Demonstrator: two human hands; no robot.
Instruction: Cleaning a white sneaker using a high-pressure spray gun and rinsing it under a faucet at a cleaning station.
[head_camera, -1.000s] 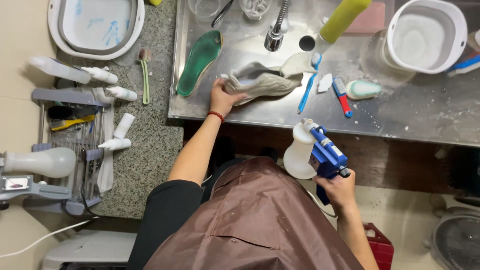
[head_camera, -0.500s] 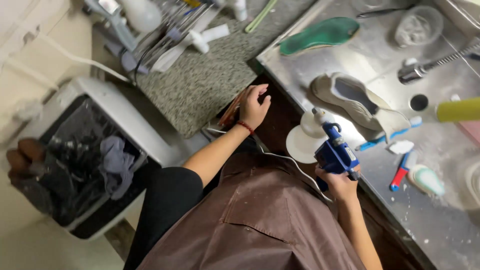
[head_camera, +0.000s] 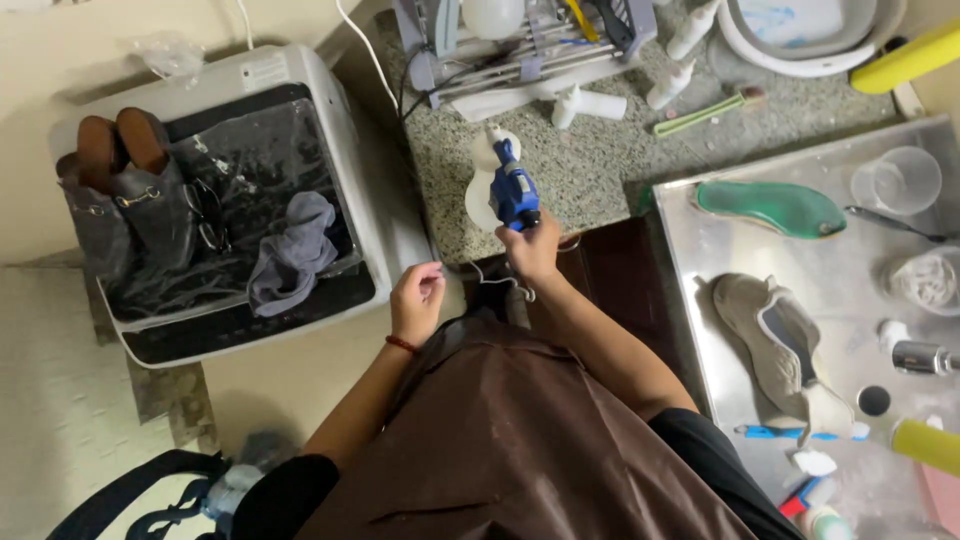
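Tool: a blue handheld tool (head_camera: 514, 192) with a white rounded bottle (head_camera: 487, 190) fixed to it, upper middle of the frame, held over the speckled counter (head_camera: 600, 170); what kind of tool it is cannot be told
Right hand: the right hand (head_camera: 532, 248) is closed around the tool's grip, which its fingers hide
Left hand: the left hand (head_camera: 416, 300), left of centre, has its fingers curled in and pinches a thin white cord (head_camera: 455, 278); a red band sits at the wrist; where the cord ends cannot be made out
Hidden: a brown apron (head_camera: 520, 440) covers the lower middle and hides the floor below it; a dark strap (head_camera: 120, 495) is cut off at the lower left
Materials: counter of grey flecked stone; a shiny metal sink top (head_camera: 700, 300) on the right, dusted with white
Left side: a white box-shaped machine (head_camera: 330, 130) with a dark glossy lid, upper left; brown-lined dark boots (head_camera: 125, 190), glasses (head_camera: 205, 225) and a grey cloth (head_camera: 295, 250) lie on it
Right side: a beige shoe (head_camera: 775, 345) and a green insole (head_camera: 770, 208) on the metal, well apart; a clear cup (head_camera: 895, 180) further up
Top: a grey rack (head_camera: 530, 45) and white bottles (head_camera: 590, 102) along the upper edge; a white basin (head_camera: 810, 30) is cut off
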